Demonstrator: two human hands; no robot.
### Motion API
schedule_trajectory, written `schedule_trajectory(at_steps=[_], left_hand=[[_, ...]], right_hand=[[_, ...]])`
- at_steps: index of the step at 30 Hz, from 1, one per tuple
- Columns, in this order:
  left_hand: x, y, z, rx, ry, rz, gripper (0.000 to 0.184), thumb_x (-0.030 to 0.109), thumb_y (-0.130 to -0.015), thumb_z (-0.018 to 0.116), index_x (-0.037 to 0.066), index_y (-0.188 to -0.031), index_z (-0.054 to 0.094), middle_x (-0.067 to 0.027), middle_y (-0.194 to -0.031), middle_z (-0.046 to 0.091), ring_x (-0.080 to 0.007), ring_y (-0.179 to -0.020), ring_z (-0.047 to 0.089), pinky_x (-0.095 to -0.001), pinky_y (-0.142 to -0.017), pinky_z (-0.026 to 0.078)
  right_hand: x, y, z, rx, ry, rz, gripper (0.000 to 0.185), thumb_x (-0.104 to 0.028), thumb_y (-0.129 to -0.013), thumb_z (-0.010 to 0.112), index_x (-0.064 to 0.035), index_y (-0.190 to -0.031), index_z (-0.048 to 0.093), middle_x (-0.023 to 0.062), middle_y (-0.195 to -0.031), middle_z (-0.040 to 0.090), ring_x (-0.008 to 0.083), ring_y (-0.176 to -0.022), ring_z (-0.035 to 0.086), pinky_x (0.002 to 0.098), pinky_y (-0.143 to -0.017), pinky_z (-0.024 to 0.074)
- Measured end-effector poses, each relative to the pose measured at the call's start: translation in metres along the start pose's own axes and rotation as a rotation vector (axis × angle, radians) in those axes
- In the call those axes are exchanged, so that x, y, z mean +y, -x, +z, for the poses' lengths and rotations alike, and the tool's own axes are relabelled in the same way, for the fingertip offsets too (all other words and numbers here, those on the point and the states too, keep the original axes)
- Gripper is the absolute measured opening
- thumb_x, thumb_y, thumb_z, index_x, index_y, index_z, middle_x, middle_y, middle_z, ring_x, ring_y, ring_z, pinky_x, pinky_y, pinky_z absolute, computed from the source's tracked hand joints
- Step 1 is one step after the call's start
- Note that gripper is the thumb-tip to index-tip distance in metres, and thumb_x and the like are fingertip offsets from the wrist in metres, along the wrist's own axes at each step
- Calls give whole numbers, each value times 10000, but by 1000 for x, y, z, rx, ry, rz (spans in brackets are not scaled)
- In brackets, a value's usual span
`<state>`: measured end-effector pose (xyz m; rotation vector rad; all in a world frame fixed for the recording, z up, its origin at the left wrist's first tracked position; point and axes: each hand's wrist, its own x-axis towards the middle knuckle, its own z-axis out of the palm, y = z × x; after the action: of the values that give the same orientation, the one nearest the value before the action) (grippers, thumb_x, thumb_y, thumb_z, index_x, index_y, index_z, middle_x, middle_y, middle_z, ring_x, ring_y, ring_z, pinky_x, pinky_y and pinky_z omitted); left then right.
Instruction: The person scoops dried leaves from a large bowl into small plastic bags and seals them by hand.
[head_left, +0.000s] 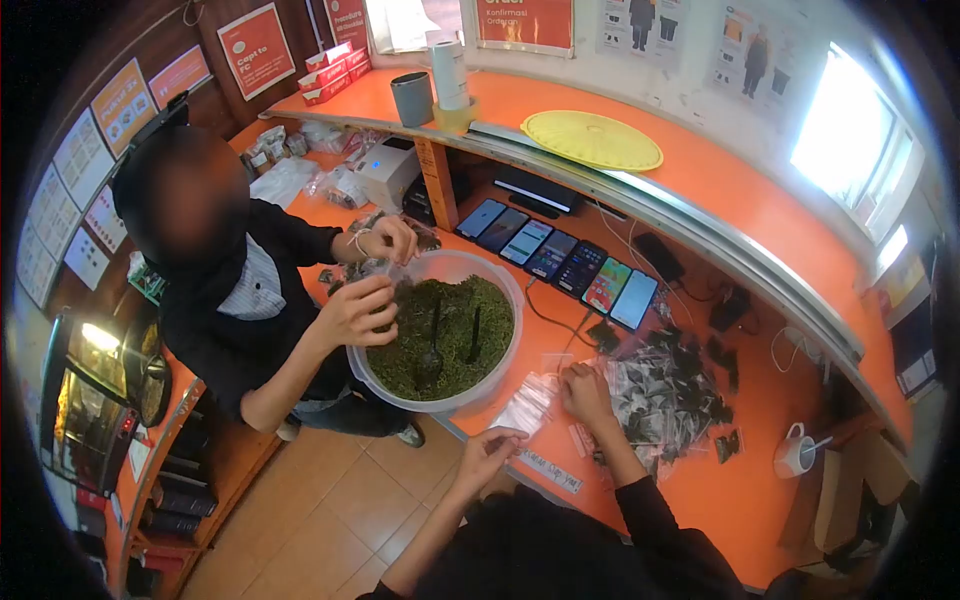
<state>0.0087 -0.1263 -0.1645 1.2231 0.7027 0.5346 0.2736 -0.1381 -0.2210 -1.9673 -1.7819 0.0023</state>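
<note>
My left hand [490, 458] is at the near edge of the orange counter, fingertips pinched at the lower corner of a flat clear plastic bag [526, 403]. Just right of that bag, my right hand [588, 395] has its fingers curled together; whatever they hold is hidden. Beside my right hand lies a heap of small clear packets [665, 395] with dark green contents. A large translucent tub [519, 335] of chopped green flakes stands to the left, with a black spoon [433, 345] and a second dark utensil [475, 333] in it.
A co-worker [270, 260] stands at left, both hands at the tub's rim. Several phones [552, 256] lie in a row under the shelf. A white mug [795, 452] stands at right by a cardboard box [860, 485]. A yellow lid [592, 140] rests on the upper ledge.
</note>
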Motion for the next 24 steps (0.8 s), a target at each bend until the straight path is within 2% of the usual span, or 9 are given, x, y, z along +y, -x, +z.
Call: schedule_trajectory(at_steps=[3,5,10,12,15,19,21,23,24], left_hand=[[-11,-15,1,-27,25,-142,230,129,-996,558,9,-1151,677,-65,-993,703,-110,-899,655,-269,-837,526],[-28,-30,1,-57,20,-98,247,159,-1000,557,11,-1160,672,-64,-999,702,-111,-904,654,-272,-838,526],[-45,-56,1,-75,-76,-138,310,220,-985,600,2,-1201,644,-73,-1070,688,-129,-996,641,-288,-885,517],[-48,-66,10,180,-102,22,358,236,-968,634,-11,-1227,622,-84,-1129,665,-143,-1077,616,-300,-935,500],[-37,-78,14,160,11,9,400,236,-955,659,-25,-1252,598,-90,-1185,640,-145,-1134,583,-306,-977,480],[-37,-76,15,161,72,124,243,144,-941,665,-33,-1107,667,-69,-1015,705,-124,-931,653,-279,-804,526],[-42,-76,14,174,13,191,158,96,-933,655,-36,-1011,696,-59,-903,716,-119,-813,663,-263,-719,516],[-28,-66,15,64,-88,107,137,86,-931,650,-34,-959,711,-58,-908,720,-118,-798,664,-249,-717,510],[-23,-62,18,101,-179,160,90,57,-892,672,-7,-918,730,-68,-873,710,-134,-787,656,-266,-716,506]], right_hand=[[-8,3,-3,77,-160,96,109,-103,-769,621,-57,-868,621,140,-875,621,343,-899,626,462,-846,472],[-6,5,2,139,-214,89,75,-128,-804,624,-68,-849,614,143,-842,614,361,-875,621,469,-809,490],[-8,4,13,232,-239,185,110,-145,-767,660,-51,-823,651,152,-836,614,375,-797,623,471,-719,501],[-16,5,1,225,-247,225,107,-143,-758,666,-52,-814,662,144,-838,615,361,-778,624,461,-699,500],[-57,15,-30,211,-396,71,106,-144,-735,688,-60,-798,688,122,-899,621,315,-804,627,428,-708,493],[-85,29,-54,197,-266,-54,151,-144,-714,727,-65,-840,696,96,-1107,608,277,-926,618,395,-806,496],[-78,31,-46,249,-578,96,162,-128,-749,736,-50,-883,692,98,-1133,590,281,-1013,598,391,-839,491],[-66,32,-46,228,-592,169,171,-136,-784,734,-46,-918,679,92,-1028,654,241,-946,641,362,-819,508],[-64,33,-51,71,-671,258,165,-139,-787,739,-42,-907,681,83,-931,669,216,-861,653,343,-772,514]])
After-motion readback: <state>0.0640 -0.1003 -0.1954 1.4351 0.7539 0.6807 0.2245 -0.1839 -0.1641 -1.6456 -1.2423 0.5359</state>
